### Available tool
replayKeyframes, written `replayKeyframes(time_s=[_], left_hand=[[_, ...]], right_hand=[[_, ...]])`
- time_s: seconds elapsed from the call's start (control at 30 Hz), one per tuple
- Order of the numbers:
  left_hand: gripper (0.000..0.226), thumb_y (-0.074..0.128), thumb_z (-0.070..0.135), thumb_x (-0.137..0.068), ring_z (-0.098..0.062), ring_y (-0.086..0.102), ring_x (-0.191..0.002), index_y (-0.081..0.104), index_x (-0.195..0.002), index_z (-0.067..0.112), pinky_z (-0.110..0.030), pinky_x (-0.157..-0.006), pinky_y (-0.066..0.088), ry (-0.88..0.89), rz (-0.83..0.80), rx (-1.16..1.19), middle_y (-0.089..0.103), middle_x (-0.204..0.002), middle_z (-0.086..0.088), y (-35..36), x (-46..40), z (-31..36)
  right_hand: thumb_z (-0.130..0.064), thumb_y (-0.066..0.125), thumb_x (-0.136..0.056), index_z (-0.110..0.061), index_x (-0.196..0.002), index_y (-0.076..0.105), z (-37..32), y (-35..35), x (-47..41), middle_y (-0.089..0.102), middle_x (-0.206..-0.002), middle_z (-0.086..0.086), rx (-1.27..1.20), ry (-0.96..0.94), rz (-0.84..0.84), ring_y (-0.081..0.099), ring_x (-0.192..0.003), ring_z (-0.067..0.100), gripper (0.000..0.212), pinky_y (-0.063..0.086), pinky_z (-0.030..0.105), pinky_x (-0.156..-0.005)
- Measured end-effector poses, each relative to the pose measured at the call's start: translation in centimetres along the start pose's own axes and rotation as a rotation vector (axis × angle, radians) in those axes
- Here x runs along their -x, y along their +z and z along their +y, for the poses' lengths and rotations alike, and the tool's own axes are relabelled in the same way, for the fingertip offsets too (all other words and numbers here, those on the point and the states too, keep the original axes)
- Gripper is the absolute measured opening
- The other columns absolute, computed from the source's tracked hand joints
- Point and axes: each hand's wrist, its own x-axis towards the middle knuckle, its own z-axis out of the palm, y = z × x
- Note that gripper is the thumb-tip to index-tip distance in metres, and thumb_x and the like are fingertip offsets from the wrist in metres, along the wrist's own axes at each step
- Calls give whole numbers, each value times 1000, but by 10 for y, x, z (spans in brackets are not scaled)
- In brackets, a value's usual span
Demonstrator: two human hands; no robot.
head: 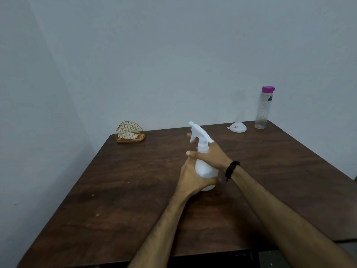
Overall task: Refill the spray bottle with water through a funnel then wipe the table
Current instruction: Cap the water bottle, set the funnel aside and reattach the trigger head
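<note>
Step in hand, as we judge it: unscrewing the trigger head from the white translucent plastic spray bottle (pixel 205 169) so it can be refilled.

We hold the bottle upright at mid-tabletop, its base touching or just above the dark brown wooden tabletop (pixel 125 190); contact is hidden by our palm. The left hand (pixel 193 178) wraps the lower body, fingers curled shut around it from the left. The right hand (pixel 210 153) sits above it at the neck collar, thumb extended leftward past the bottle and touching the top of the left hand. Its fingers pass behind the neck; one fingertip shows beyond the white trigger head (pixel 200 132). Whether they are clamped on the collar we cannot tell.

To do this well: keep the lower grip firm but not squeezing, since thin plastic should flex. Turn the collar, not the trigger. Lift the head straight up so the dip tube clears the mouth.

Pose: both forearms reach forward and converge, the right crossing above the left. The right wrist carries a black band (pixel 231 169).

Beyond the right fingers, well apart, a white plastic funnel (pixel 237 127) rests wide mouth down beside a clear water bottle with a purple cap (pixel 264 108). Beyond the left fingers stands a gold wire napkin holder (pixel 129 132).
</note>
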Motion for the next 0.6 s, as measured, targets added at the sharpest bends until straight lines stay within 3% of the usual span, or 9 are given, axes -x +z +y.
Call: replayKeyframes(time_s=[0.1, 0.2, 0.3, 0.43, 0.6], left_hand=[[100, 96, 41, -50, 5, 55, -109, 46, -136, 33, -6, -80, 44, 9, -65, -10, 55, -121, 24, 0, 8, 4], [83, 93, 47, -50, -2, 61, -107, 54, -122, 36, -19, -83, 53, -20, -81, -21, 64, -116, 18, 2, 13, 10], [72, 90, 51, -52, 0, 63, -100, 58, -115, 36, -18, -78, 53, -36, -85, 5, 68, -108, 16, 8, 19, 21], [74, 88, 56, -54, -2, 64, -101, 61, -119, 33, -31, -86, 58, -109, -123, 108, 69, -109, 15, 22, 28, 31], [67, 91, 53, -58, -7, 68, -102, 66, -116, 30, -39, -92, 58, -200, -242, 340, 72, -110, 9, 45, 45, 44]], right_hand=[[-32, 82, -78, -25, -135, 54, -4, -7, 4, 60, -134, -15, -29, -13, -31, 59, -121, 9, 64, 49, 44, -104], [-21, 78, -85, -22, -128, 60, -11, -11, 11, 69, -123, -2, -122, -4, -31, 66, -113, 18, 47, 52, 41, -98], [-32, 75, -88, -19, -121, 64, -19, -16, 13, 73, -113, 5, -133, 51, -41, 70, -103, 23, 37, 55, 40, -92], [-46, 66, -91, -11, -119, 63, -25, -26, 16, 74, -110, 12, -143, 268, -96, 72, -94, 25, 45, 56, 46, -91], [-50, 63, -92, -3, -116, 65, -23, -45, 25, 73, -109, 19, -88, 568, -261, 72, -90, 28, 53, 59, 37, -76]])
